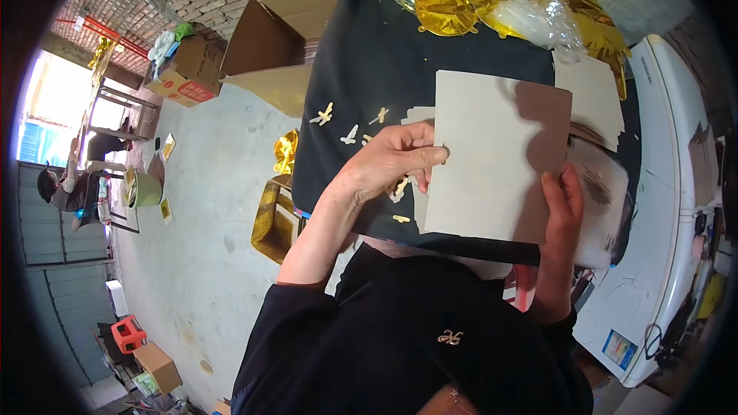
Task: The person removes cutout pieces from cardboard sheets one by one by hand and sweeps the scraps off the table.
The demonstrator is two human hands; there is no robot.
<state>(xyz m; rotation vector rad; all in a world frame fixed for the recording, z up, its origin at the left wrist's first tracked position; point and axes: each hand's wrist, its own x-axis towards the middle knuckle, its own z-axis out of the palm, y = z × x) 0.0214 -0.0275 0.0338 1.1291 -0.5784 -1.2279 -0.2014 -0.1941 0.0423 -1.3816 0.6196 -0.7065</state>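
Observation:
A blank grey-white cardboard sheet [492, 154] is held upright in front of me between both hands. My left hand [396, 154] pinches its left edge, thumb on the near face. Around the right edge curls my right hand [565, 204], its fingertips on the card. I cannot tell whether it is one sheet or a few pressed together. More pale card [420, 211] shows behind its left side. Small cream scraps [350, 135] lie on the black-covered table [377, 54] near my left hand.
Gold foil [446, 0] and clear plastic [538, 11] cover the table's far end. More cardboard sheets [592, 92] and a dark-streaked whitish pad [600, 192] lie right. A white appliance [646, 261] stands beside. Left are open cartons [269, 54], a gold-lined box [270, 223] and a seated person [73, 188].

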